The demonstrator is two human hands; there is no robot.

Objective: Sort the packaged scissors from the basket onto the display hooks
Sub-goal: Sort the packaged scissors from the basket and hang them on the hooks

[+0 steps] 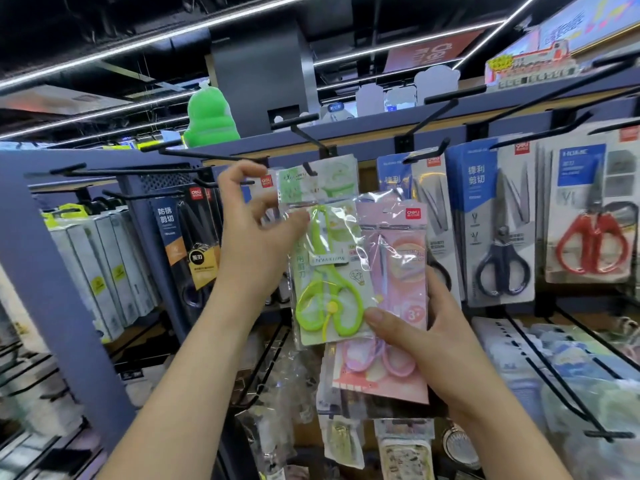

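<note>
- Left hand (252, 220): pinches the green scissors pack (329, 271) near its top, which I judge is to steer its hang hole.
- Hook (309, 169): tip is at the pack's top; I cannot tell if it is threaded.
- Pink scissors pack (398, 265): just behind, probably next.
- Right hand (436, 341): grips the pink pack, thumb steadying the green pack's bottom.

Held: one green pack (327, 268), one pink pack (403, 261).

One camera only, worn on the person's head. It faces forward and slightly upward at the display hooks (310, 138), so near that the left hand (249, 237), right hand (436, 344) and the scissors packets (329, 271) they hold fill the middle; ceiling lights (156, 38) cross the top.
</note>
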